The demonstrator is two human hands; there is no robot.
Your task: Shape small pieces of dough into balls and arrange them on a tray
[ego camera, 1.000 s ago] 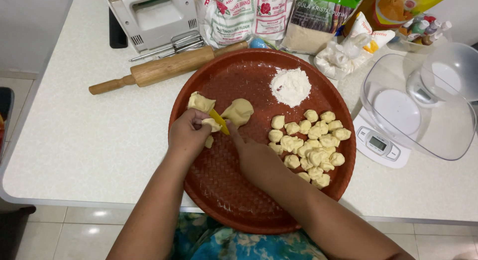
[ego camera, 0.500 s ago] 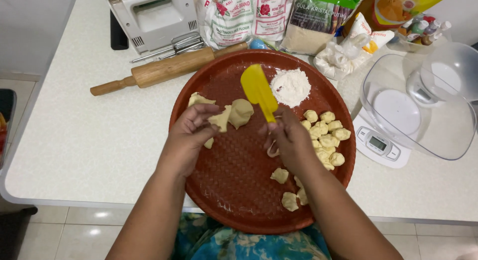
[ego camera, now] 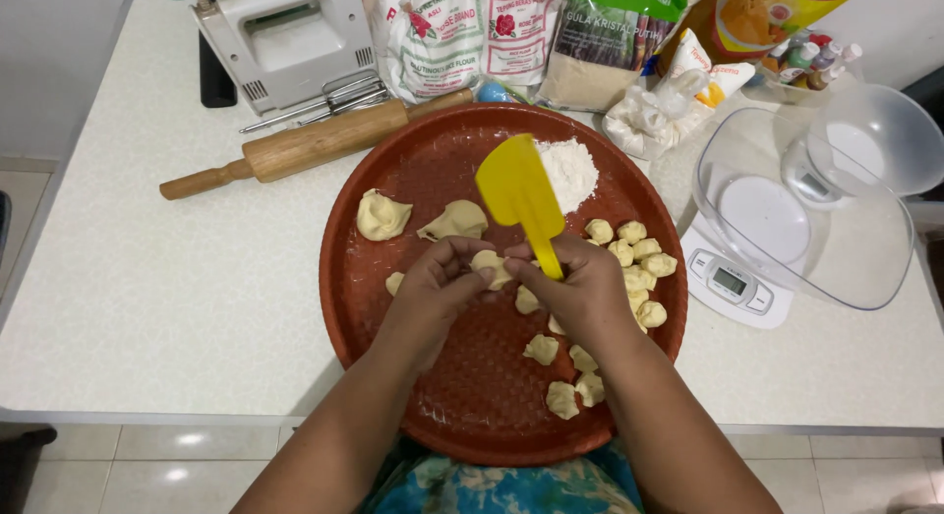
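Observation:
A large round red tray (ego camera: 462, 396) lies on the white counter. My right hand (ego camera: 580, 293) grips a yellow plastic scraper (ego camera: 516, 194), blade pointing up and away. My left hand (ego camera: 438, 288) meets the right at the tray's middle, and both pinch a small piece of dough (ego camera: 489, 265) between the fingertips. Two larger dough lumps (ego camera: 382, 217) lie at the tray's upper left. Several small cut dough pieces (ego camera: 634, 253) sit at the right, and more (ego camera: 565, 376) lie below my right hand. A heap of white flour (ego camera: 570, 170) is at the tray's far side.
A wooden rolling pin (ego camera: 305, 145) lies behind the tray at left. A hand mixer (ego camera: 285, 42) and several bags of flour and sugar (ego camera: 472, 37) stand along the back. A kitchen scale with a clear bowl (ego camera: 787, 219) sits to the right.
The right hand first cut at the dough lump at upper left, then swept to the tray's middle. Small pieces got scattered toward the near side. Both hands now meet on one small piece.

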